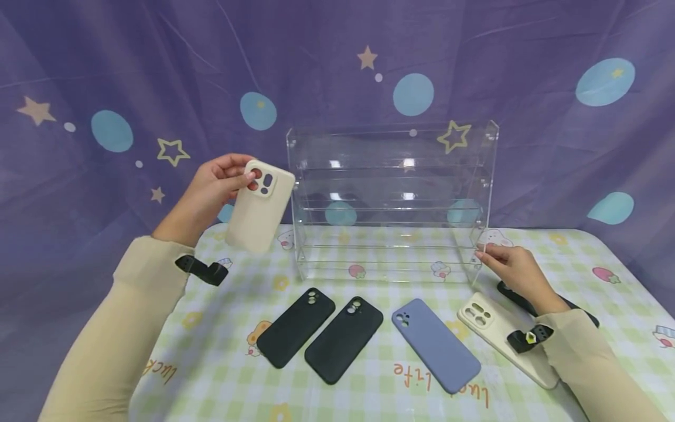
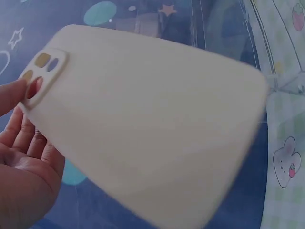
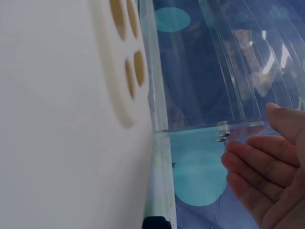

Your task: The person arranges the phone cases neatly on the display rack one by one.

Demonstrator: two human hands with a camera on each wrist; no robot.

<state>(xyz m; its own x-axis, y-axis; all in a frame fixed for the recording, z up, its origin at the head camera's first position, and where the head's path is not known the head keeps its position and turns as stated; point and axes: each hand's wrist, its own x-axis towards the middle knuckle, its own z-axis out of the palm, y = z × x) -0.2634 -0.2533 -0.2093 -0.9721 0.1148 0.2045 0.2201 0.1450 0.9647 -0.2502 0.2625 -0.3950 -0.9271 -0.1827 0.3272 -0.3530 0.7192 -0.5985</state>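
My left hand pinches a cream phone case by its camera-cutout corner, thumb on the cutouts. The case hangs tilted in the air, left of a clear acrylic display rack. In the left wrist view the cream case fills the middle, with fingers behind its edge. My right hand holds the rack's right side panel low down. Seen from the right wrist, the panel's edge runs between thumb and fingers of the right hand; how firmly they press is unclear.
On the checked tablecloth lie two black cases, a blue-grey case and another cream case. A further black case is partly hidden under the right forearm. A purple curtain hangs behind.
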